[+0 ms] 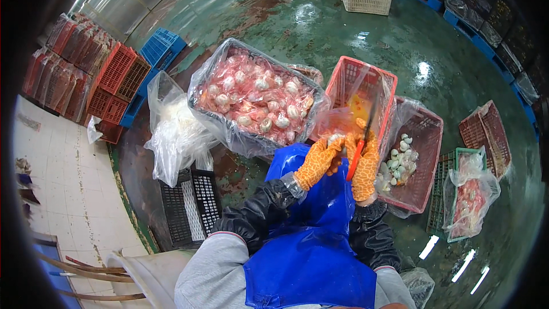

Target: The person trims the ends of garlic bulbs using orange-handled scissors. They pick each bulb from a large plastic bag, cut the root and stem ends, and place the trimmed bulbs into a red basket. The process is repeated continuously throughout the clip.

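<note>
Both my hands wear orange patterned gloves and are close together above my blue apron. My right hand (365, 171) is closed round the red handle of a knife (355, 160), its dark blade pointing up and away. My left hand (316, 163) is closed at the end of a pinkish plastic bag (334, 121), where a small whitish lump shows; the fingertips are partly hidden. Just beyond my hands stands a red crate (360, 64) with yellow-orange wet matter (358, 105) inside. To the left, a plastic-lined dark crate (220, 51) holds many whitish round pieces in pink film (260, 97).
At the right, a red crate (420, 194) holds whitish-green round pieces (400, 163). Farther right lie a green crate (439, 194) and a wrapped pink pack (470, 197). A heap of clear plastic (180, 129) and a black crate (177, 200) are on my left. The floor (320, 40) looks wet.
</note>
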The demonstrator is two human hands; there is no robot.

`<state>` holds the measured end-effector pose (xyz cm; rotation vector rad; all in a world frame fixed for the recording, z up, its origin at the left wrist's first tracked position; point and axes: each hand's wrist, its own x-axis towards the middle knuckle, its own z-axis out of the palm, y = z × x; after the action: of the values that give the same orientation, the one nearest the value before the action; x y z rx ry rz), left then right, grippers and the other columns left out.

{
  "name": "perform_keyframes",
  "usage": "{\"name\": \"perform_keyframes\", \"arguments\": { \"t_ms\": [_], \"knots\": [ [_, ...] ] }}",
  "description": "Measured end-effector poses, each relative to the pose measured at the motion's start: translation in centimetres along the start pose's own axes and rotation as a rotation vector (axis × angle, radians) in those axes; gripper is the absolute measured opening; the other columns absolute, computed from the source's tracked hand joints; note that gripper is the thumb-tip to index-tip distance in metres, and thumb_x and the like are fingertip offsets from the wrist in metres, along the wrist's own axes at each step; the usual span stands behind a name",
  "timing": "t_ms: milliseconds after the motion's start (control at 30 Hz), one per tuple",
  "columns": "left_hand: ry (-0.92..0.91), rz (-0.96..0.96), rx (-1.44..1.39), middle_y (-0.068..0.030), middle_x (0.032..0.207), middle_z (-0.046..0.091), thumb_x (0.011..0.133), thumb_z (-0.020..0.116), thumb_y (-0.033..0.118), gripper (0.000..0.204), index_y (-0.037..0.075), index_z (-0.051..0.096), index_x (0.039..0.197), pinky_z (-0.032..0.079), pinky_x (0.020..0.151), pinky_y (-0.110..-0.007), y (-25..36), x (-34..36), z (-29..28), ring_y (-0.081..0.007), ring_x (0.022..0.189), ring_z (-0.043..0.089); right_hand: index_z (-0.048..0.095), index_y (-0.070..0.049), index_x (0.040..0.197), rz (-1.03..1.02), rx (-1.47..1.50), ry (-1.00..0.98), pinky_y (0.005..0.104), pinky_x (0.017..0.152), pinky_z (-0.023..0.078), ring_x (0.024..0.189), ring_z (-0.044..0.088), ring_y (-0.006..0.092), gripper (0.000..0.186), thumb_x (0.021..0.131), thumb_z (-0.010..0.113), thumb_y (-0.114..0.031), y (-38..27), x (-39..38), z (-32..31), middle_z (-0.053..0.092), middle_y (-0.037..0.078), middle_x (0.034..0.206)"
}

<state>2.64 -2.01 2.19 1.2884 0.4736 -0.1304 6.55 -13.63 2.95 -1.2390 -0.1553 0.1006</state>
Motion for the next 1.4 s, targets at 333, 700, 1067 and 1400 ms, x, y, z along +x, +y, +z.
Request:
{"name": "perform_keyframes", "arguments": {
  "t_ms": [333, 700, 1067, 1400],
  "knots": [
    [0.264, 0.101, -0.323, -0.002, 0.056, 0.052, 0.09, 0.04, 0.064, 0.056, 0.011, 0.056, 0.079, 0.036, 0.037, -0.025, 2.3, 3.4, -1.5, -0.0127, 0.041, 0.046, 0.047, 0.0, 0.131, 0.106, -0.754, -0.232, 0.0302, 0.079, 0.047, 0.087, 0.056, 0.0191, 0.067, 0.077, 0.076, -0.029, -1.1, -3.1, -2.4, 0.058, 0.011, 0.101],
    [0.188, 0.179, -0.231, -0.0026, 0.066, 0.055, 0.096, 0.048, 0.043, 0.036, 0.008, 0.054, 0.088, 0.042, 0.041, -0.026, -0.8, 3.6, 0.9, -0.0117, 0.05, 0.053, 0.052, 0.0, 0.124, 0.16, -0.536, -0.313, 0.0305, 0.081, 0.047, 0.091, 0.059, 0.0174, 0.049, 0.084, 0.07, -0.022, -2.0, -2.4, -1.5, 0.063, 0.01, 0.104],
    [0.08, 0.001, -0.135, -0.0058, 0.067, 0.058, 0.094, 0.049, 0.049, 0.041, 0.008, 0.055, 0.095, 0.039, 0.039, -0.028, -1.9, 6.9, -0.6, -0.0155, 0.049, 0.055, 0.058, -0.005, 0.114, 0.501, -0.362, -0.33, 0.0182, 0.052, 0.045, 0.066, 0.057, 0.0071, 0.036, 0.09, 0.062, -0.031, -0.6, -0.3, -3.1, 0.061, 0.004, 0.081],
    [-0.045, 0.006, -0.426, -0.0016, 0.066, 0.056, 0.095, 0.053, 0.032, 0.021, 0.011, 0.055, 0.094, 0.039, 0.035, -0.023, -1.2, 8.2, -2.1, -0.0115, 0.046, 0.05, 0.058, -0.001, 0.106, 0.765, 0.292, -0.404, 0.0217, 0.039, 0.04, 0.044, 0.047, 0.0103, 0.06, 0.094, 0.04, -0.057, 0.5, 1.4, -4.1, 0.059, 0.007, 0.072]
  ]
}}
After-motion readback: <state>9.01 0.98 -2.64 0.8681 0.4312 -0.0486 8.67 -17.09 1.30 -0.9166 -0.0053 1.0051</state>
